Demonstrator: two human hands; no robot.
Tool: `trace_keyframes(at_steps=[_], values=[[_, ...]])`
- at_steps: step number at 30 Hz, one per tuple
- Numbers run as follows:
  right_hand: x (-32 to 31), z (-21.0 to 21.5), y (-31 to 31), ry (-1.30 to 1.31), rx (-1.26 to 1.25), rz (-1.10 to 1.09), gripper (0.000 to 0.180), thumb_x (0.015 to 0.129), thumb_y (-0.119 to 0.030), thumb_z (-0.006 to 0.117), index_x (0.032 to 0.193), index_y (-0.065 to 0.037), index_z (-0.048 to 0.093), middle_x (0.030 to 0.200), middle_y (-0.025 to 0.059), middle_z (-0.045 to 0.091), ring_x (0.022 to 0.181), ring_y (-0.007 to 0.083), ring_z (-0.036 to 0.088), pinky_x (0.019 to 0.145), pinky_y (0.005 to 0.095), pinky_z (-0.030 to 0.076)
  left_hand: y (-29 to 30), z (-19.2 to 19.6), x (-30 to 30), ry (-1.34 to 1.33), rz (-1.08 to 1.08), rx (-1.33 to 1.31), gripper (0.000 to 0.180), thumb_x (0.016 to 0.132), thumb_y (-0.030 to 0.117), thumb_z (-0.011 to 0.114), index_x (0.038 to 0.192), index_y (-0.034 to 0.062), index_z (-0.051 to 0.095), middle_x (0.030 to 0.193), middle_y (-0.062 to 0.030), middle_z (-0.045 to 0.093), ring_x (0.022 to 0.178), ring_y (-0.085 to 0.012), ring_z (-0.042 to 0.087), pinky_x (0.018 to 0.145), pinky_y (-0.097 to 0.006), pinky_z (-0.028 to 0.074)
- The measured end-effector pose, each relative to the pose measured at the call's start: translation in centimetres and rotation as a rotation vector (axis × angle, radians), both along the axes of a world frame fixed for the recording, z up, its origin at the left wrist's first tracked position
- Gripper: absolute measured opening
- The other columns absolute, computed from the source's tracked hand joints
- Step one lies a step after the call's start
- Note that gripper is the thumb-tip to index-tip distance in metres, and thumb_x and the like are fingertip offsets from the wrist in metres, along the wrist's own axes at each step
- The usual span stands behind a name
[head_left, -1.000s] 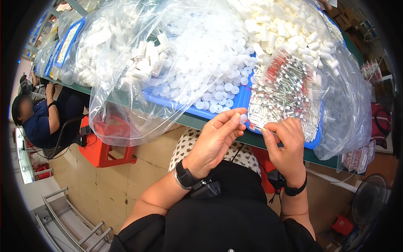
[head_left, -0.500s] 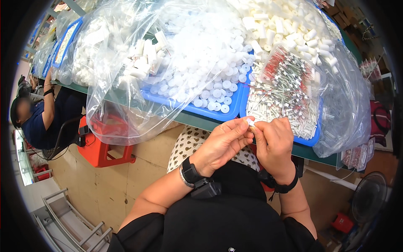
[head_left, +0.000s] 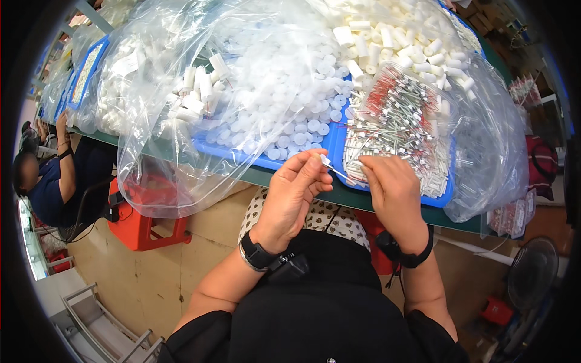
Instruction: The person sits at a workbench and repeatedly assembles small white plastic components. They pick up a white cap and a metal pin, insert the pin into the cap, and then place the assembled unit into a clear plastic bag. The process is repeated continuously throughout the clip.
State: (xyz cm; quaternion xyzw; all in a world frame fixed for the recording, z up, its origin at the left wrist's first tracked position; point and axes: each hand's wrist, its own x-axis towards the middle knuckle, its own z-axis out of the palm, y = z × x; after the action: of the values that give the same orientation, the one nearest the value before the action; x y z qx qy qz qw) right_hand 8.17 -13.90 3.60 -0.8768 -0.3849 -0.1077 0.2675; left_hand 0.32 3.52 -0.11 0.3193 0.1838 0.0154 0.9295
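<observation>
My left hand (head_left: 296,190) pinches a small white disc-shaped cap (head_left: 325,160) between thumb and fingertips, just in front of the table edge. My right hand (head_left: 390,187) holds a thin metal pin (head_left: 344,176) whose tip meets the cap. Right behind my right hand lies a pile of thin pins with red and white ends (head_left: 396,124) in a clear bag on a blue tray (head_left: 445,199). A heap of the same white round caps (head_left: 290,103) fills the blue tray (head_left: 227,154) to the left of the pins.
White plastic tubes (head_left: 393,36) are heaped at the back in clear bags. The green table edge (head_left: 339,196) runs under my hands. A red stool (head_left: 142,221) stands below. Another person (head_left: 51,175) sits at far left. A fan (head_left: 532,272) stands at lower right.
My hands have drawn slightly apart after coming together at the table edge; the left now shows a white cap with the pin reaching across from the right hand.
</observation>
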Motion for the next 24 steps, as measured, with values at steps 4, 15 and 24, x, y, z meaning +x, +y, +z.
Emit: trace_keyframes(at_steps=[4,15,24], values=[[1.8,-0.4,0.3,-0.187,-0.236,0.091,0.017,0.07,-0.001,0.059,0.086,-0.007,0.064,0.088,0.0051,0.061,0.084,0.0236,0.054,0.075,0.0356,0.043,0.0,0.1,-0.1,0.016,-0.028,0.021,0.034,0.099,0.027,0.059,0.122,0.0019,0.058,0.1,-0.0091,0.066,0.089,-0.0164,0.066,0.081,-0.029,0.055],[3.0,-0.9,1.0,-0.274,-0.415,0.169,0.004,0.071,-0.005,0.061,0.074,-0.006,0.059,0.076,0.007,0.055,0.08,0.0235,0.054,0.074,0.0348,0.042,-0.4,0.1,0.0,0.033,-0.037,-0.007,0.036,0.099,0.024,0.058,0.125,0.0003,0.055,0.109,-0.0124,0.066,0.097,-0.019,0.066,0.089,-0.031,0.055],[1.8,0.0,0.1,0.173,0.099,0.107,0.01,0.079,0.0,0.066,0.084,-0.004,0.058,0.073,0.0093,0.061,0.065,0.0233,0.062,0.058,0.035,0.047,0.2,0.8,0.2,-0.017,0.071,-0.007,0.037,0.1,0.021,0.056,0.129,-0.001,0.051,0.114,-0.0151,0.064,0.104,-0.0211,0.065,0.091,-0.031,0.055]])
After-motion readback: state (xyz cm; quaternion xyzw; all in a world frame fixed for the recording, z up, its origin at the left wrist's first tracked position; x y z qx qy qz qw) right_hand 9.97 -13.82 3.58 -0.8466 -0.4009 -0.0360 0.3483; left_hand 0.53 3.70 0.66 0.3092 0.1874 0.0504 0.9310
